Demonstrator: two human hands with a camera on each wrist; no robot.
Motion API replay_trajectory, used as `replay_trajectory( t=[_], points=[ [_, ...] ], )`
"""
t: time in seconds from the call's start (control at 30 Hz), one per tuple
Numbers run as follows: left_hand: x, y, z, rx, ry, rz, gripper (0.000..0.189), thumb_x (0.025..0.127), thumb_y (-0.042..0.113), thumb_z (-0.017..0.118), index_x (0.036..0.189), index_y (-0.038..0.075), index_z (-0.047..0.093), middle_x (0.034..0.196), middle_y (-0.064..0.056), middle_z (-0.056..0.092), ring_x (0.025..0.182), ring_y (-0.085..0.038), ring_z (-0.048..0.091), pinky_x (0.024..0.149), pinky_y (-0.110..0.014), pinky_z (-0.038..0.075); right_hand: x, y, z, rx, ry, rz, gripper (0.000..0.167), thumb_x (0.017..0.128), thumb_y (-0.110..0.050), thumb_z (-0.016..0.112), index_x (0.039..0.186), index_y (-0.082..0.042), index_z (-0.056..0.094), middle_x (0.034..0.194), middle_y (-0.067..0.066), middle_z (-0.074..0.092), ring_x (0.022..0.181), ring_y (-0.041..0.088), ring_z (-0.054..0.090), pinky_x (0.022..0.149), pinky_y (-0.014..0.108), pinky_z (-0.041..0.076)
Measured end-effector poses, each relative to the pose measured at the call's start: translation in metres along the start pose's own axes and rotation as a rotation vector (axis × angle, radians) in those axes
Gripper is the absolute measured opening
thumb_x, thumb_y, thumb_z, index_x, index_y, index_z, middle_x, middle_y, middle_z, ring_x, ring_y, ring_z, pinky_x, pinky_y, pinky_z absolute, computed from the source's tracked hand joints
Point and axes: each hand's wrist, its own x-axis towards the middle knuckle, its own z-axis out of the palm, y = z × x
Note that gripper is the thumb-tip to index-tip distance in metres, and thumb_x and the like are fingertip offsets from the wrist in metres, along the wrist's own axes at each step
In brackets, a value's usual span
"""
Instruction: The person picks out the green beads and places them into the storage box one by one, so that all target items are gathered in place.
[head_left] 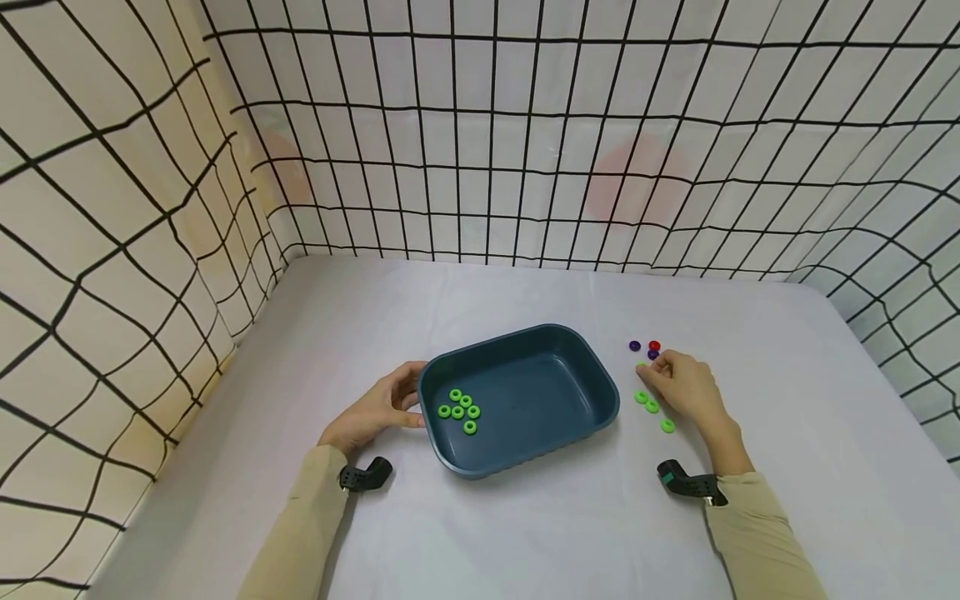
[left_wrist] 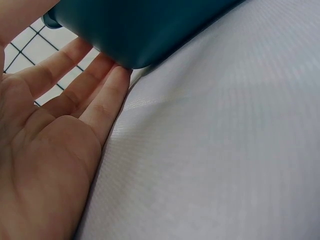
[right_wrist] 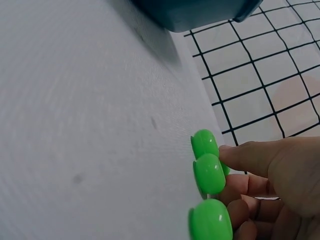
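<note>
My left hand (head_left: 382, 408) is at the left end of a dark blue-green tray (head_left: 551, 333), its fingers lying fairly straight against the outer wall. From the left wrist, the fingers (left_wrist: 97, 97) touch the tray low on its corner. Several small green rings (head_left: 457, 412) lie inside the tray, gathered at its left end. My right hand (head_left: 686, 387) pinches a green ring (head_left: 640, 366) between thumb and fingertips, mostly hidden by them. Close by on the table, three more green rings (right_wrist: 210, 173) lie in a loose row.
Beyond the right hand's fingertips lie two purple rings (head_left: 635, 346) and a red ring (head_left: 655, 345). White cloth covers the table (head_left: 540, 533). Black netting (head_left: 491, 142) rises at the back and both sides. Each wrist wears a black camera (head_left: 367, 475).
</note>
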Motion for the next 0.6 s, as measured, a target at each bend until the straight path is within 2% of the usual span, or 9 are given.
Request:
replay_trajectory(
  t=[0.27,0.43,0.6],
  points=[
    [0.0000,0.0008,0.0000,-0.002,0.002,0.000,0.082,0.077,0.000,0.082,0.145,0.004,0.038,0.147,-0.018,0.042,0.135,-0.033,0.045,0.109,-0.022,0.044,-0.0003,0.0002,-0.0003,0.029,0.014,0.015,0.029,0.092,-0.026,0.068,0.092,0.002,0.059,0.071,0.005,0.055,0.064,0.018,0.048,0.055,0.028,0.035],
    [-0.0004,0.0015,0.0002,-0.005,0.004,-0.006,0.081,0.076,-0.001,0.081,0.145,0.004,0.038,0.147,-0.018,0.042,0.135,-0.032,0.045,0.108,-0.023,0.044,0.0010,0.0001,0.0002,0.040,0.025,0.022,0.034,0.091,-0.026,0.071,0.101,0.004,0.060,0.071,0.006,0.055,0.064,0.018,0.048,0.056,0.028,0.035],
    [-0.0005,0.0008,0.0002,-0.004,0.002,-0.011,0.078,0.078,-0.003,0.079,0.144,0.005,0.039,0.146,-0.016,0.043,0.134,-0.028,0.047,0.109,-0.022,0.043,0.0026,-0.0004,0.0012,0.040,0.047,-0.005,0.035,0.090,-0.022,0.071,0.109,0.006,0.061,0.070,0.005,0.056,0.063,0.017,0.049,0.056,0.028,0.036]
  ],
)
